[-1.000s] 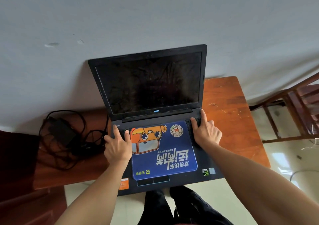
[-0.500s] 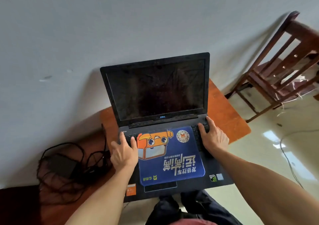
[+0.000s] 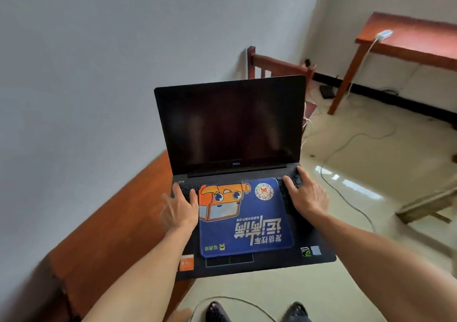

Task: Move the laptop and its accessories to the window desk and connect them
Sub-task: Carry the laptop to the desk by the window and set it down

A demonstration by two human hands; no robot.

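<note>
The black laptop (image 3: pixel 232 128) is open with a dark screen and is held up in the air, past the right end of a brown wooden desk (image 3: pixel 111 225). A blue mouse pad (image 3: pixel 247 222) with an orange cartoon lies on its keyboard. My left hand (image 3: pixel 179 210) grips the laptop's left side, fingers on the keys. My right hand (image 3: pixel 306 195) grips the right side the same way. A second wooden desk (image 3: pixel 408 42) stands at the far right, with a white power strip (image 3: pixel 384 34) at its corner.
A wooden chair (image 3: pixel 277 65) stands against the wall behind the laptop. Cables (image 3: pixel 346 193) trail across the glossy floor to the right. Another wooden frame (image 3: pixel 427 205) sits at the right edge. A cord lies by my feet (image 3: pixel 257 311).
The laptop has been lifted off the first desk and swung to the right with the mouse pad on it. My view has turned right; the charger and its cables have left the view.
</note>
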